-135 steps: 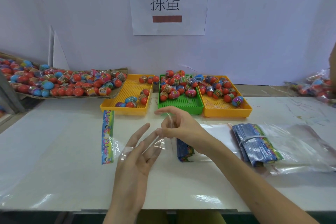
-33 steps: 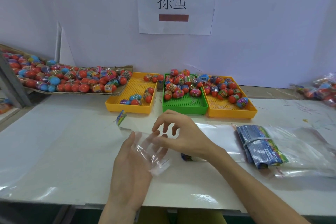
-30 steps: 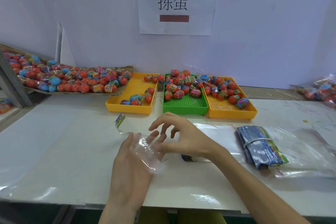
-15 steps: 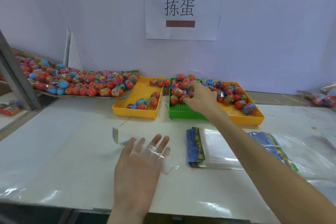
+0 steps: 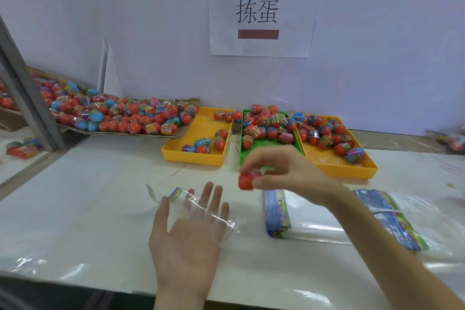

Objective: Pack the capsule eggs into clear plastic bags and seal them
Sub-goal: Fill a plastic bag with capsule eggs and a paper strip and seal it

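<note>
Sweeping from the left, the cardboard tray heaped with red and blue capsule eggs (image 5: pixel 120 116) sits against the wall, out of this step. Nearer the middle, the left hand (image 5: pixel 187 231) lies palm-up with its fingers straight and spread inside the clear plastic bag with a colourful printed header strip (image 5: pixel 201 209); the film drapes over the fingers and the header end trails towards the left on the white plastic-covered table (image 5: pixel 75 209). Keeping those fingers fanned looks like the key to doing this well, since they hold the bag's mouth wide.

Just right of it and slightly above, the right hand (image 5: pixel 284 173) pinches a red capsule egg (image 5: pixel 246 181) between thumb and fingertips, apart from the bag. Its best course is probably to bring the egg low along the left fingers so it slides into the mouth, not onto the film.

Behind stand the left yellow perforated tray (image 5: pixel 201 156), the green perforated tray (image 5: pixel 266 143) and the right yellow perforated tray (image 5: pixel 339 166), all holding eggs. To the right lies a stack of unused flat bags (image 5: pixel 276 214).
</note>
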Demonstrator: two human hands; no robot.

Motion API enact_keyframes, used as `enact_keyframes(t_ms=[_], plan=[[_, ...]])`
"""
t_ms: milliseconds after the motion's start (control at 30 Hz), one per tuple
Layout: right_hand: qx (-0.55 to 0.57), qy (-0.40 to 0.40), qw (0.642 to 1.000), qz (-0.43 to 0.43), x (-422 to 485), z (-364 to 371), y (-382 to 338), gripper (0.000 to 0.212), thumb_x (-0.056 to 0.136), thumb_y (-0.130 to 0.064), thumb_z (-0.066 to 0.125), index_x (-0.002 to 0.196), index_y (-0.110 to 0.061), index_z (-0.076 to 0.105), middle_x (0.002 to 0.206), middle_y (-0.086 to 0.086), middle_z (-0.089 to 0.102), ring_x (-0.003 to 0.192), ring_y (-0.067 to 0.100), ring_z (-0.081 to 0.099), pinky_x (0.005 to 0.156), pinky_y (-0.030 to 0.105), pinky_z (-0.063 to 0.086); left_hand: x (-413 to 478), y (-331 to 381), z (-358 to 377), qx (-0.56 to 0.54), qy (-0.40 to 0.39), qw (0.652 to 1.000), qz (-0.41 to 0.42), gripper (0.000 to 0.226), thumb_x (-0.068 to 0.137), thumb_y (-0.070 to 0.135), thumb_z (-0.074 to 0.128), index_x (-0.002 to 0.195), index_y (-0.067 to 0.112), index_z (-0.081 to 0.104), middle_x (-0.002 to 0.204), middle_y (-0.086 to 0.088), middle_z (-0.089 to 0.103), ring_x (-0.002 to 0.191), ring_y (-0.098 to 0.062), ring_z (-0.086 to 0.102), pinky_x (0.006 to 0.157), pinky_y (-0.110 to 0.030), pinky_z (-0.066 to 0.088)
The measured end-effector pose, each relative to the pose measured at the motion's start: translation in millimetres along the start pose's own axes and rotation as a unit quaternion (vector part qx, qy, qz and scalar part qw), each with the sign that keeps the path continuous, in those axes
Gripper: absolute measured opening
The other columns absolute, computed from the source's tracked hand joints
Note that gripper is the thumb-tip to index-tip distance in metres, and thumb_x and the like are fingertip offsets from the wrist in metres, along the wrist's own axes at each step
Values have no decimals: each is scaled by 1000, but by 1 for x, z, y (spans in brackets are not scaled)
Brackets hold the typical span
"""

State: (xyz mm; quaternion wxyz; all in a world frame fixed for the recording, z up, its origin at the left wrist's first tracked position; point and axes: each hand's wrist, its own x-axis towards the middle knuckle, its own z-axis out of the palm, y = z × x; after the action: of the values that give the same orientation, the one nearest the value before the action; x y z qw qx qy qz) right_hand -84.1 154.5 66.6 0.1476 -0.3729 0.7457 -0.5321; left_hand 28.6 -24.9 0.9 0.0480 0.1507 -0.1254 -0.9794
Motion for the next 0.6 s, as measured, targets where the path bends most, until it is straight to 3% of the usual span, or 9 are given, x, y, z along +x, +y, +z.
enact_keyframes(t_ms=[67,133,200,333,600], plan=[[9,-47,999,13,-12,10,-5,20,80,-12,71,93,-25,78,98,-2,70,97,33,63,88,38,56,5,-1,3,-14,9,1000,21,70,85,59,60,138,15,53,127,-15,69,110,-33,71,96,-49,48],[-34,-94,995,20,-14,19,-6,21,80,-10,71,93,-24,80,98,-3,67,96,29,63,87,43,54,10,-4,6,-26,15,999,40,73,83,67,58,134,15,55,127,-13,69,109,-29,71,99,-48,47],[-81,-120,989,19,-13,29,-2,22,81,-8,72,94,-24,81,98,-5,64,91,22,62,83,39,52,14,-9,8,-40,17,998,51,72,85,71,52,130,15,56,129,-12,68,110,-27,70,103,-47,44],[-129,-95,987,31,-13,44,3,32,84,-4,68,103,-26,81,96,-11,57,87,4,57,80,16,43,21,-17,9,-59,26,997,46,73,94,69,35,138,14,54,133,-13,66,113,-27,65,96,-46,46],[-190,-74,979,31,-10,52,1,49,87,-5,62,121,-38,72,90,-10,50,77,3,51,75,13,40,20,-20,10,-14,11,998,52,63,102,60,29,137,18,59,129,-10,69,107,-25,68,86,-45,51]])
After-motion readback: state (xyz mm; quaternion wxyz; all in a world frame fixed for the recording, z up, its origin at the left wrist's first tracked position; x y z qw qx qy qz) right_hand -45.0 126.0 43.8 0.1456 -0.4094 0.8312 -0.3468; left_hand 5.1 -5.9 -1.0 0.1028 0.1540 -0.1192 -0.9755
